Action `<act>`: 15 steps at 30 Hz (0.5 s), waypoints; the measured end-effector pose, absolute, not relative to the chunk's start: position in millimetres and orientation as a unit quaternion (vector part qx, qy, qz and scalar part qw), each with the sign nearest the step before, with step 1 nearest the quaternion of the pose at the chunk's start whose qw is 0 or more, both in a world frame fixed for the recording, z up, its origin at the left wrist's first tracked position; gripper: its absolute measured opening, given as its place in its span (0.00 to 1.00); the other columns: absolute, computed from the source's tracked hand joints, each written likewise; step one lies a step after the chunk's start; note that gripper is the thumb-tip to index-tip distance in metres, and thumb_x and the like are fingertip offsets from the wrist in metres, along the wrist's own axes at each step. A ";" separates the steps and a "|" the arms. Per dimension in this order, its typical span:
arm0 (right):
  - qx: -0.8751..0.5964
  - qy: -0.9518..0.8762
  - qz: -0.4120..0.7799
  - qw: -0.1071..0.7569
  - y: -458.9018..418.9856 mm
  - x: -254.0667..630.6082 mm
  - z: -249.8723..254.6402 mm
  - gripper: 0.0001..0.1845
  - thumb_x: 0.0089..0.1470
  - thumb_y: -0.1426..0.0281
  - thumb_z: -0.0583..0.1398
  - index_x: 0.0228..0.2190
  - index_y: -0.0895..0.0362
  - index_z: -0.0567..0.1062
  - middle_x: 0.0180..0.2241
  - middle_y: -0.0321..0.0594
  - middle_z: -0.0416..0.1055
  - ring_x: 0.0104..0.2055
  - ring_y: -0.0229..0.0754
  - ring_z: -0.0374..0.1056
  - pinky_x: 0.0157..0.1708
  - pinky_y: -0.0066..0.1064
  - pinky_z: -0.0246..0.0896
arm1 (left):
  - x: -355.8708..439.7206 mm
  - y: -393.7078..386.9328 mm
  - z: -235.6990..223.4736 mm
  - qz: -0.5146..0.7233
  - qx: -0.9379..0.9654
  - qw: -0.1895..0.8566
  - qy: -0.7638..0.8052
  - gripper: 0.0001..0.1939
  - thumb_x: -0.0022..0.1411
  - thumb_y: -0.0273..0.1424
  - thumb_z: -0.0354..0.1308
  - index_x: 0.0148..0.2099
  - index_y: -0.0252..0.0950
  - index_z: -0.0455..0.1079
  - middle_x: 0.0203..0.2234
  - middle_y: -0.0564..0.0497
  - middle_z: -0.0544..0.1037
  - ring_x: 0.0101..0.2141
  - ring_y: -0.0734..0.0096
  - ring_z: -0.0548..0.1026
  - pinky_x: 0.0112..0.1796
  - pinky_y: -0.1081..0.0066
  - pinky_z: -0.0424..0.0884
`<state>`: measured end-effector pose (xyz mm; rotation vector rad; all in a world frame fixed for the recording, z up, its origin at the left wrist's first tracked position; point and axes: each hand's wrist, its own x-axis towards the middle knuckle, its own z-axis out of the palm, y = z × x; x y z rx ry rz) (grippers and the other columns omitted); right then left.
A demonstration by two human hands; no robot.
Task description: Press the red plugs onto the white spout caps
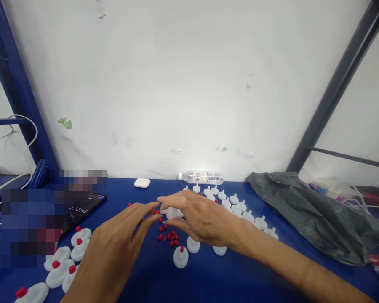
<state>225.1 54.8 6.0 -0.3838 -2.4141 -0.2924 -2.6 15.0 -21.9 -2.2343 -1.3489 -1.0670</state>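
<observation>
A pale wall with scuffs and scraps of peeled tape rises behind a blue bench (151, 273), with a blue post (22, 80) to the left and a dark post (331, 88) to the right. In the head view, the 2 hands meet near the middle of the bench. The right hand (200, 214) grips a white piece (171, 213) between thumb and fingers, its spout turned toward the left. The left hand (121, 229) pinches a small red cap (157, 211) at that spout; whether the cap is seated cannot be told. Below the hands lie loose red caps (172, 237), and just in front of them 1 capped white piece (180, 258). Other capped pieces (60, 272) cluster at the left, beside the left forearm, near a phone (88, 206) reading 2:12:43. Uncapped pieces (248, 216) with spouts up spread beyond the right arm. Against the wall are a white case (142, 183) and a clear bottle (200, 177) on its side. A grey plastic bag (316, 219) lies crumpled at the right.
</observation>
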 end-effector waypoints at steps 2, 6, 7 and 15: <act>-0.121 -0.915 -0.160 0.350 52.0 222.4 6.4 0.14 0.74 0.69 0.53 0.58 0.54 0.60 0.53 0.49 0.79 0.50 0.44 0.78 0.48 0.38 0.78 | -4.2 14.3 -18.9 -0.342 -0.802 0.190 -0.452 0.22 0.75 0.32 0.38 0.45 0.46 0.76 0.31 0.54 0.86 0.25 0.65 0.83 0.22 0.69 0.72; -0.106 -0.903 -0.236 0.342 47.6 218.5 7.4 0.14 0.71 0.79 0.48 0.52 0.54 0.66 0.49 0.48 0.81 0.46 0.44 0.79 0.47 0.40 0.78 | -0.5 14.8 -15.3 -0.333 -0.809 0.219 -0.432 0.25 0.64 0.20 0.38 0.40 0.46 0.74 0.25 0.57 0.82 0.18 0.65 0.80 0.16 0.67 0.64; -0.106 -0.901 -0.245 0.341 46.7 217.9 7.5 0.16 0.70 0.81 0.47 0.51 0.54 0.67 0.48 0.47 0.81 0.46 0.43 0.79 0.46 0.39 0.78 | 1.3 15.0 -14.9 -0.350 -0.806 0.216 -0.426 0.24 0.63 0.19 0.38 0.38 0.47 0.73 0.25 0.57 0.82 0.19 0.65 0.81 0.17 0.67 0.65; -0.102 -0.909 -0.248 0.319 42.5 210.6 6.9 0.21 0.69 0.81 0.44 0.43 0.52 0.73 0.37 0.39 0.80 0.38 0.40 0.75 0.45 0.33 0.76 | 0.2 9.7 -17.1 -0.369 -0.814 0.170 -0.414 0.19 0.68 0.23 0.40 0.32 0.47 0.67 0.20 0.61 0.78 0.18 0.66 0.78 0.17 0.66 0.66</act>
